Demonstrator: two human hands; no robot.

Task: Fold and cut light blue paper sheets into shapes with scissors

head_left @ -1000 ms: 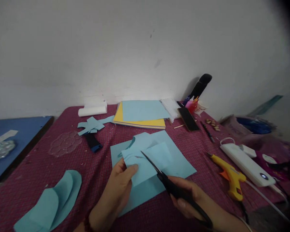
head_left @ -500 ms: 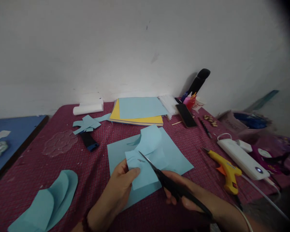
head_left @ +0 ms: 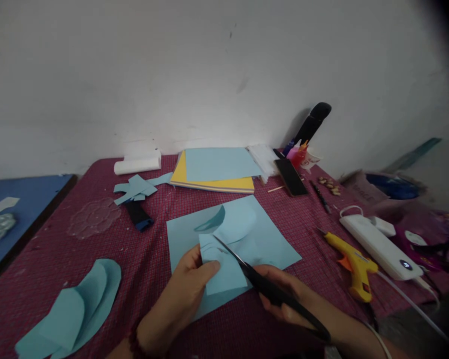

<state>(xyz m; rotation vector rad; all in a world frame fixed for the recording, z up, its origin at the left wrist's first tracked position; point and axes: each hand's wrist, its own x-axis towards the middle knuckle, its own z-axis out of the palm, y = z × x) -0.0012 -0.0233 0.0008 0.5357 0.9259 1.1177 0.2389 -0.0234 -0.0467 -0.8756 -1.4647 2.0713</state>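
My left hand (head_left: 192, 281) pinches the left edge of a light blue paper piece (head_left: 226, 276), thumb on top. In my right hand (head_left: 284, 289) is a pair of black-handled scissors (head_left: 264, 284), whose blades lie along the upper part of that piece and point to the upper left. A curved blue flap (head_left: 237, 222) bends up beyond the blades. Beneath it all a larger blue sheet (head_left: 273, 244) rests on the table. Several cut blue pieces with rounded ends (head_left: 65, 314) lie near the left front.
Blue paper scraps (head_left: 138, 187) and a black-and-blue tool handle (head_left: 139, 215) lie at left. Behind is a stack of yellow and blue paper (head_left: 217, 164). At right are a phone (head_left: 291, 177), a yellow glue gun (head_left: 353, 264) and a white power strip (head_left: 379, 247).
The curved flap has dropped lower and leans further right, away from the held piece. Both hands stay nearly where they were. The whole view has shifted slightly.
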